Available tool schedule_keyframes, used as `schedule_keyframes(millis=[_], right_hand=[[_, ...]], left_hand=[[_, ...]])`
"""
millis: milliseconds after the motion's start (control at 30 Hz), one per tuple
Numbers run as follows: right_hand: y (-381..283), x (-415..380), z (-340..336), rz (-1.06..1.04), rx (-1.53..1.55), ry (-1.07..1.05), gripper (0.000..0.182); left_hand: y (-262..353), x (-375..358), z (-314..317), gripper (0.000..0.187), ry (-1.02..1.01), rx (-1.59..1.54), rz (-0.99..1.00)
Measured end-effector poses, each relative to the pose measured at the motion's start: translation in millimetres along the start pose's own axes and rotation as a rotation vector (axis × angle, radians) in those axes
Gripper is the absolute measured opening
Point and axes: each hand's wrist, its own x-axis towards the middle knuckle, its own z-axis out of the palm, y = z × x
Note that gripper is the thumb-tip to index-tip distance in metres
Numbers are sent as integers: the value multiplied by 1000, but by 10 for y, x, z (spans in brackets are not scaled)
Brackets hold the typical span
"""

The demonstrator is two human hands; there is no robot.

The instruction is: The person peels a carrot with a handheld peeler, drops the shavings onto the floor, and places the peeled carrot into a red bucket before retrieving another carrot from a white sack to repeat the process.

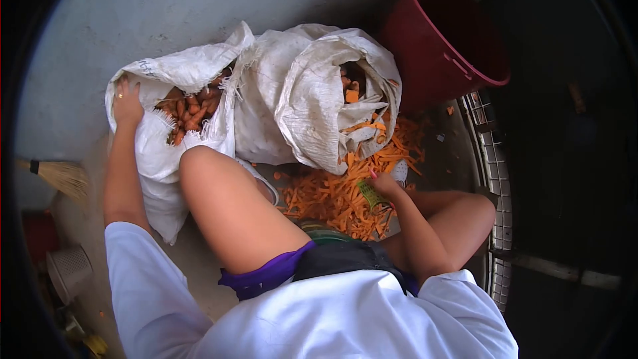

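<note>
My left hand [127, 101], a ring on one finger, lies with its fingers apart on the inner edge of an open white sack [156, 153]. Inside that sack are several unpeeled carrots [194, 110]. In my right hand [384, 185] is a green peeler [369, 194], held low between my knees. Beneath and around it spreads a heap of orange peelings [332, 196]. A second white sack [306, 100] stands beside the first, its mouth rolled open, with orange pieces [352, 95] inside.
A large dark red bucket [425, 46] stands at the back right. A metal grid [495, 179] runs along the right side. At the left are a straw broom [63, 176], a perforated basket [70, 272] and a red container [40, 236]. A grey wall [86, 33] rises behind.
</note>
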Motion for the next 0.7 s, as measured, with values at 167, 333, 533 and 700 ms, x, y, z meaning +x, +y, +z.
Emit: schedule_keyframes(millis=[167, 333, 533, 700], right_hand=[[138, 142, 138, -42, 10, -19, 31], [160, 162, 154, -30, 35, -3, 37], [-15, 118, 108, 101, 200, 6, 32], [-212, -14, -25, 247, 631, -71, 24]], left_hand=[[412, -258, 535, 44, 58, -329, 331], [640, -320, 646, 32, 180, -505, 391], [353, 507, 766, 31, 172, -478, 211], [100, 583, 171, 48, -56, -138, 69]])
